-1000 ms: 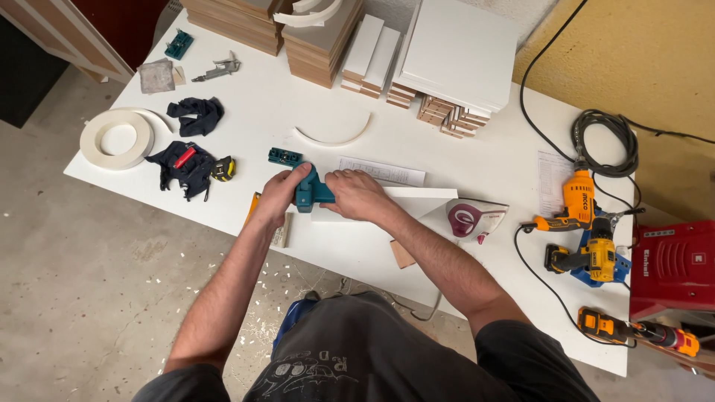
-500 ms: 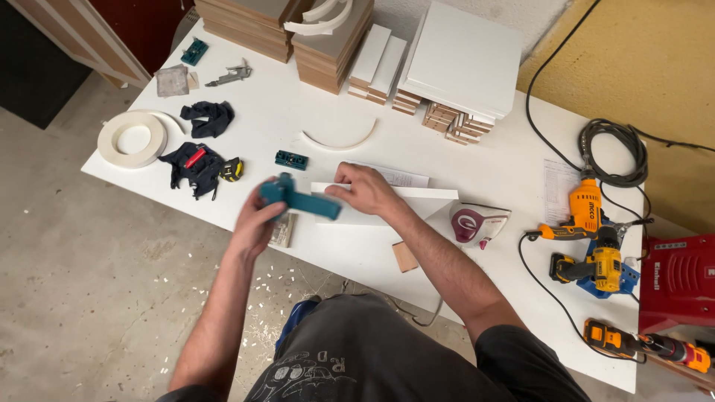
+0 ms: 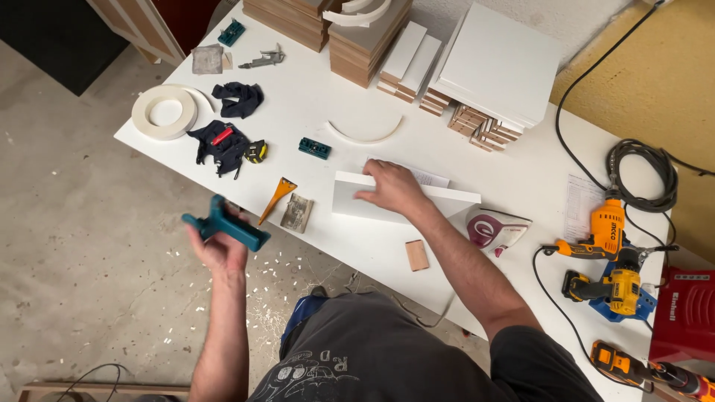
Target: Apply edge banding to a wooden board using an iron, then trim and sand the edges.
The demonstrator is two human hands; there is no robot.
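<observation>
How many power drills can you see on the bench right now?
3, all at the table's right end: an orange drill by the coiled cable, a yellow one just below it, an orange one at the frame's bottom edge, partly cut off.

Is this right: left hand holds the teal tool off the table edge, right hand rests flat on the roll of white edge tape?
Not quite. In the head view the right hand rests on the white board, not the tape roll, which lies untouched at the far left. The left hand does hold the teal tool off the edge.
</observation>
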